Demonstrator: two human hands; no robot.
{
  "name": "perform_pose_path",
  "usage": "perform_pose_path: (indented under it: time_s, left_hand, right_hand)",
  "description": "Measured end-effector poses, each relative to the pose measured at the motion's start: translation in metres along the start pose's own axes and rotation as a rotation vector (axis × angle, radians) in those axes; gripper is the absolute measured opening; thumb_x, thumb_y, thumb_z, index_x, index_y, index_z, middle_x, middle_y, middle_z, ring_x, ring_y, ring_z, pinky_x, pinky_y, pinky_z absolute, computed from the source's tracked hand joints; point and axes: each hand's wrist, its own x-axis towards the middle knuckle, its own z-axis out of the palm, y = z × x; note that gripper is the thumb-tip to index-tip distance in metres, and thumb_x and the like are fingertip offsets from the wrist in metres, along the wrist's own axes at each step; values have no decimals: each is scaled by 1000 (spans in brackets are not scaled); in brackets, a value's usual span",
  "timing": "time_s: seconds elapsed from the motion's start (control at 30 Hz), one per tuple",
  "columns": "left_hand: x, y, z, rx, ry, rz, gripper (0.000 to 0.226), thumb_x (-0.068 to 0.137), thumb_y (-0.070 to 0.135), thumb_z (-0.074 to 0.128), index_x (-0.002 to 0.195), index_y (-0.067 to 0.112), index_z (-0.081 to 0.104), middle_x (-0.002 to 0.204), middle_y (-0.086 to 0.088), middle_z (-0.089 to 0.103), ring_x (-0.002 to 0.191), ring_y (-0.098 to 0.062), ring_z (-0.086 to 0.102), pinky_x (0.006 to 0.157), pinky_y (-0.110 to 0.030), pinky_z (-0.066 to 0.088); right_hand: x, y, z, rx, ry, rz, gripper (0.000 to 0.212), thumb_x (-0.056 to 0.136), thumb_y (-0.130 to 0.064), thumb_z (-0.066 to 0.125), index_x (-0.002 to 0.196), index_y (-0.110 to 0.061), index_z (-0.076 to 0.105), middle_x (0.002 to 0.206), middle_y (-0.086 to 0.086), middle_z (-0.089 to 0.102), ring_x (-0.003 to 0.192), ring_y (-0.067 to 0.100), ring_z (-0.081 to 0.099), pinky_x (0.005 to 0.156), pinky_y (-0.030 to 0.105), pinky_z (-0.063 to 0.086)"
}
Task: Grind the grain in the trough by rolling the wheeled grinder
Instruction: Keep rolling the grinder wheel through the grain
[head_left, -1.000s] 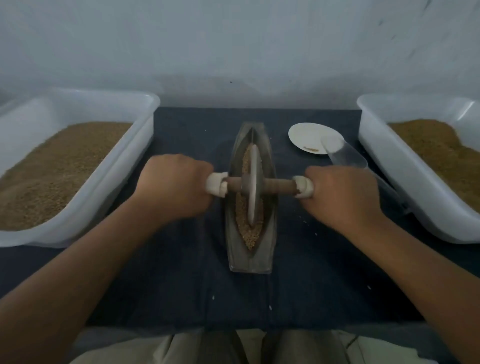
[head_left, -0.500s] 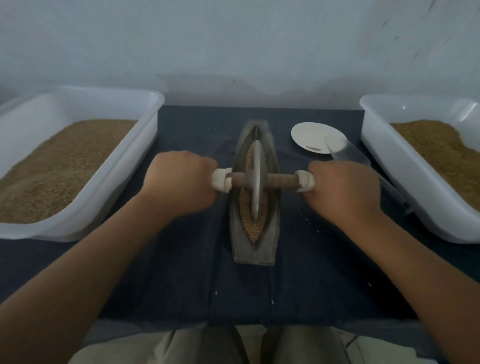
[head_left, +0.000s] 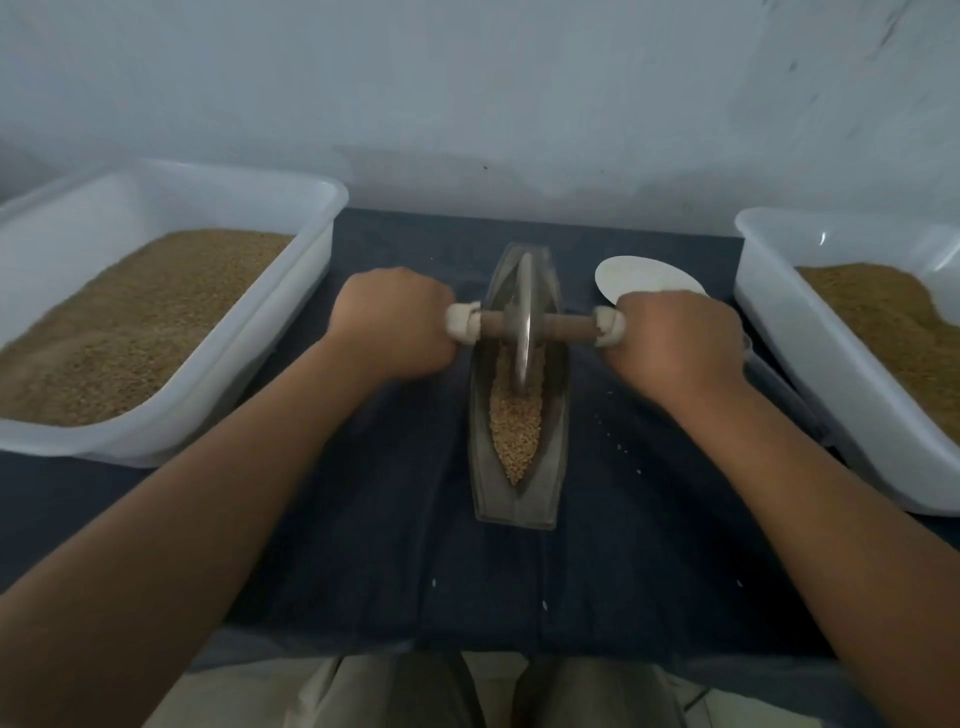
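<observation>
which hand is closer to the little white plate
Right. The right hand grips one end of the grinder just in front of the white plate, hiding its near edge. The left hand holds the other end, across the trough from it.

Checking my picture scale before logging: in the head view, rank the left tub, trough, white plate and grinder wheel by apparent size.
1. left tub, clearly largest.
2. trough.
3. white plate and grinder wheel: not ranked; the right hand hides part of the plate, and the wheel shows nearly edge-on.
</observation>
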Motion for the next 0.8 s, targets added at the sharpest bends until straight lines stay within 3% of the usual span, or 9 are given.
perform_pose_path:
  time_s: [0.1,0.2,0.3,0.5,0.57,0.63,0.8]
  left_hand:
    - [-39,-5,2,90,129,115,34,81,56,60,63,32,43,54,11,43,46,-11,42,48,-24,26]
    - [-44,-10,4,132,157,167,37,78,53,66,62,32,40,51,11,40,43,-9,37,47,-21,20]
    - [-14,-5,5,81,69,71,30,81,52,59,64,28,50,58,9,51,50,-14,47,50,-24,26]
    - [18,0,3,-39,-7,-38,28,79,52,54,68,26,57,68,7,59,60,-18,54,58,-30,41]
    - [2,-1,0,-6,2,7,25,79,50,53,69,28,55,65,8,56,57,-16,52,55,-29,38]
    - [-19,-3,0,57,57,71,25,80,51,55,67,30,50,60,9,51,51,-13,47,50,-26,29]
    - [-46,-7,5,99,138,134,37,82,55,64,63,31,42,53,11,44,45,-10,41,48,-23,23]
  right_hand:
    - [-40,5,-13,25,-3,-91,39,88,-51,53,61,-24,45,51,-12,34,45,23,47,49,21,17]
    - [-53,8,-13,43,7,-95,39,84,-52,56,58,-28,39,46,-13,30,40,3,22,47,17,14]
    - [-30,3,0,57,48,-41,41,88,-42,67,59,-24,44,49,-11,30,41,13,22,52,17,13]
    - [26,-2,7,15,48,-14,47,88,-50,25,65,-16,48,59,-2,48,54,24,48,51,25,23]
    - [11,2,4,40,-19,-24,44,88,-53,31,65,-19,48,59,-4,49,53,21,46,52,24,27]
    - [-17,7,-1,63,-64,-58,43,90,-58,37,65,-25,47,56,-9,47,52,19,41,50,24,22]
    - [-48,11,-8,91,-17,-89,39,83,-61,47,59,-30,44,46,-13,38,44,-1,25,45,19,19]
